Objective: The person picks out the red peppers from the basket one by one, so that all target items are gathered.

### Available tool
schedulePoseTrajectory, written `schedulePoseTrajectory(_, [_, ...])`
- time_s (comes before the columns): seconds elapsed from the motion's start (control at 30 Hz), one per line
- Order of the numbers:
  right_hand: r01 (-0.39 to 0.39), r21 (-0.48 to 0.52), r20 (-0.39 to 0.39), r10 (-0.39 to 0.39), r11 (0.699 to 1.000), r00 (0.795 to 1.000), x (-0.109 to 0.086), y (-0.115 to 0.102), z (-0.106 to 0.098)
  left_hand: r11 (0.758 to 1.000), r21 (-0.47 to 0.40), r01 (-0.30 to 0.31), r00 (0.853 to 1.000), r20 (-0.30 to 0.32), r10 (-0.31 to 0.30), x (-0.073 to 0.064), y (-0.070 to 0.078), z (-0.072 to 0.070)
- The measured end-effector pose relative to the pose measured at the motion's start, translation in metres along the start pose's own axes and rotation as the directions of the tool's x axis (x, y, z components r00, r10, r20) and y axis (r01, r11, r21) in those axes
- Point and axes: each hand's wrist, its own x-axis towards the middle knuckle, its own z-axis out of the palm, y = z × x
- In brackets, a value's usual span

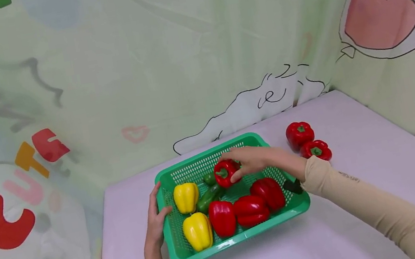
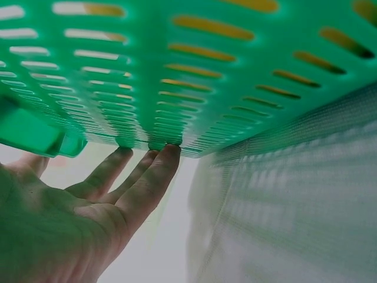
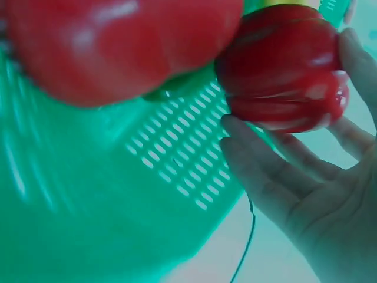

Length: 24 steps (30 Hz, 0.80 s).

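A green plastic basket (image 1: 242,236) holds two yellow bell peppers (image 1: 197,232), several red bell peppers (image 1: 251,210) and dark green vegetables, a long cucumber-like one (image 1: 210,198) among them. My left hand (image 1: 156,220) grips the basket's left side, thumb over the rim. In the left wrist view, the fingers (image 2: 150,177) reach up against the slotted wall from outside. Over the back of the basket, my right hand (image 1: 246,160) holds a red bell pepper (image 1: 226,173), its green stem facing left. The right wrist view shows fingertips and thumb around that pepper (image 3: 285,71).
Two more red bell peppers (image 1: 300,134) lie on the pale lilac tabletop (image 1: 362,140), right of the basket's back corner. A printed curtain (image 1: 179,61) hangs behind the table and along its sides.
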Motion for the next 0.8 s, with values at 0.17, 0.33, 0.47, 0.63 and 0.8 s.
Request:
schedulePoseTrajectory(0.17, [0.051, 0.123, -0.1, -0.038, 0.991, 0.994, -0.011, 0.002, -0.017, 1.0, -0.005, 0.014, 1.0, 0.003, -0.014, 0.0, 0.0, -0.001])
schedulePoseTrajectory(0.33, [0.107, 0.235, -0.209, -0.057, 0.966, 0.976, -0.023, 0.015, -0.035, 1.0, -0.009, 0.011, 1.0, 0.001, -0.011, 0.0, 0.001, -0.001])
schedulePoseTrajectory(0.47, [0.081, 0.276, -0.276, -0.002, 0.958, 0.961, -0.036, 0.028, -0.049, 1.0, -0.011, 0.007, 1.0, -0.003, -0.007, -0.001, 0.001, -0.001])
schedulePoseTrajectory(0.63, [0.032, 0.318, -0.356, 0.089, 0.948, 0.93, -0.05, 0.049, -0.059, 1.0, 0.003, 0.004, 1.0, -0.007, -0.004, -0.003, 0.0, 0.0])
schedulePoseTrajectory(0.8, [-0.058, 0.366, -0.414, 0.218, 0.929, 0.883, -0.064, 0.075, -0.064, 1.0, 0.002, 0.0, 1.0, -0.006, 0.0, -0.001, 0.0, 0.001])
